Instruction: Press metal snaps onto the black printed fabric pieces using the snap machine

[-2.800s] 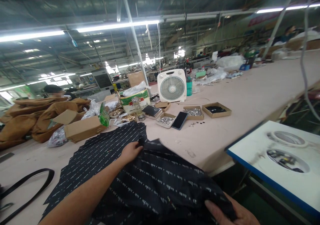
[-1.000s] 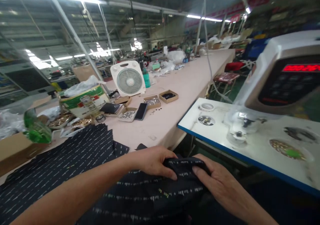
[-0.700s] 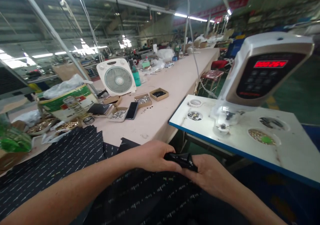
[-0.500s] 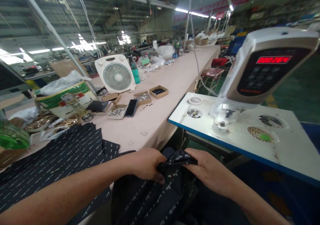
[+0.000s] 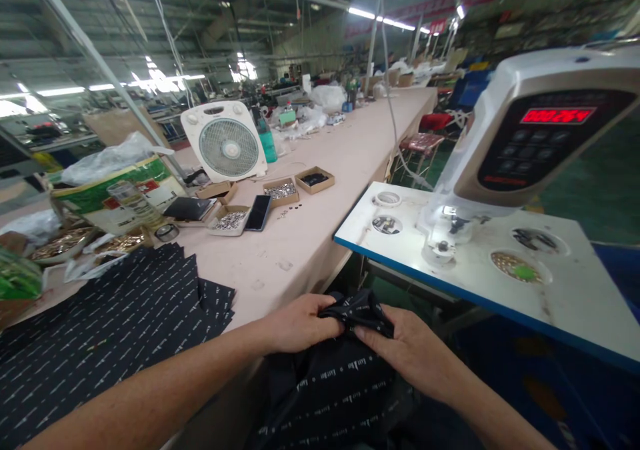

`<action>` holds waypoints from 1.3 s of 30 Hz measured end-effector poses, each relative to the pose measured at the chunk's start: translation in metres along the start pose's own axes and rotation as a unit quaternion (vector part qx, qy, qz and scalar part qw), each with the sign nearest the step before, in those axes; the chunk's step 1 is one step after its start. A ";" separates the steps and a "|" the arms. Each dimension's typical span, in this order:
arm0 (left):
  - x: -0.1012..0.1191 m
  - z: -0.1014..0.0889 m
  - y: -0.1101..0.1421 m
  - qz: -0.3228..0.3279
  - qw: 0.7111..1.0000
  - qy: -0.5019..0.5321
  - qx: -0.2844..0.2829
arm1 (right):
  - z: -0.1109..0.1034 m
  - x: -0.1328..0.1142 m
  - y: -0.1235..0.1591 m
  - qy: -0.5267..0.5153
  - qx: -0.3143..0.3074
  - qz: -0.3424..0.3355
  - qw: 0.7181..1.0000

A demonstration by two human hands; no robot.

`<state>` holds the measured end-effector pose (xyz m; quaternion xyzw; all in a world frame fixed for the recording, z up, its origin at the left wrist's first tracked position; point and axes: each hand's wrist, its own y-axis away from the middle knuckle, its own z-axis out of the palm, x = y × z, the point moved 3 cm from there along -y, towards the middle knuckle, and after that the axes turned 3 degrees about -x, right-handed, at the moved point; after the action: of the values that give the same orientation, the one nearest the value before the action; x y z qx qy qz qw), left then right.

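Note:
A dark navy fabric piece with white printed lettering [image 5: 340,383] hangs in front of me, its upper edge bunched between both hands. My left hand [image 5: 303,323] is closed on the left end of the bunched edge. On the other end, my right hand [image 5: 407,343] pinches the cloth with the thumb on the near side. Fingertips of both hands are partly hidden by folds. More of the same printed fabric [image 5: 125,330] lies spread over the table on the left. To the right stands a snap-fastening machine [image 5: 525,150] with a lit red display, apart from my hands.
The long table [image 5: 320,223] carries a white box fan [image 5: 230,145], a phone [image 5: 259,213], small boxes of metal fasteners [image 5: 281,191] and a green-and-white carton [image 5: 120,200]. The machine's white tabletop [image 5: 480,303] has a blue edge and sunken cups of small parts.
Both hands have shifted their hold along the bunched edge, and the right thumb now presses on its near side. The hanging cloth has spread flatter. The view has moved slightly.

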<state>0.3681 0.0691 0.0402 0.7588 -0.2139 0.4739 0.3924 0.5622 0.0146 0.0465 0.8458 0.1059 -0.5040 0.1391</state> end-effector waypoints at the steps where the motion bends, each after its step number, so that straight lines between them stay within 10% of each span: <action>1: -0.003 0.002 0.001 -0.003 0.999 0.027 -0.017 | 0.001 0.000 -0.001 -0.006 0.004 0.000 1.000; 15: -0.027 -0.008 -0.006 -0.038 0.982 0.109 -0.148 | 0.007 0.010 -0.014 -0.041 -0.116 0.063 0.990; 39: -0.054 -0.010 -0.048 -0.029 0.942 0.321 -0.089 | -0.001 0.017 -0.058 -0.094 -0.101 0.121 0.983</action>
<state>0.3716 0.1034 -0.0245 0.5339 -0.0959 0.6602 0.5195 0.5525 0.0704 0.0250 0.7829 0.0396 -0.5475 0.2929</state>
